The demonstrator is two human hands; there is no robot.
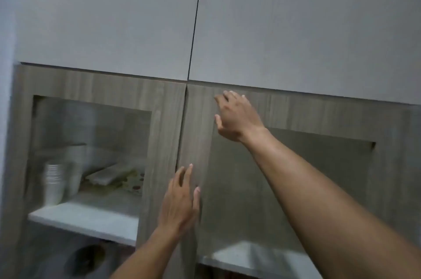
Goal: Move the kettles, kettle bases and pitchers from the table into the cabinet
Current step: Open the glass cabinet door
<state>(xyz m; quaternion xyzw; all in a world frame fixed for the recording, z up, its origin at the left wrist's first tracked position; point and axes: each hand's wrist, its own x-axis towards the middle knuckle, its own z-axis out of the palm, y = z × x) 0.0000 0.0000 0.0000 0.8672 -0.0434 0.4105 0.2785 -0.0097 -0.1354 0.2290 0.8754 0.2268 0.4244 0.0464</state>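
Facing the cabinet (118, 84) close up; nothing of the kettles, kettle bases or pitchers in view, nor of the desk, so presumably all yet to be fetched and none visibly stowed. Up top, two plain grey doors (102, 16), shut. Below, two wood-grain doors with glass panes: left door (161, 124) shut, right door (307, 110) shut or barely ajar; too blurred to tell which. Behind the left pane, a white shelf (84, 217) with a flat tray (109, 175) and a stack of pale cups (54, 178); behind the right pane, another white shelf (250, 253). Right hand (238, 117) empty, fingers spread, laid on the top rail of the right door; left hand (180, 199) empty, fingers straight and close together, at the seam (182, 133) by the right door's inner edge; impossible to tell whether hooked behind it.

Likely step: opening the right door. No handle visible, hence poor purchase; risk of fingertips slipping off the edge, or of getting pinched in the seam on a spring-back. Risk too of pressing on the glass rather than the frame. With a hard pull this close to the face, danger of swinging the door into the head. Later, with careless loading near the crockery, a chance of knocking the cups.
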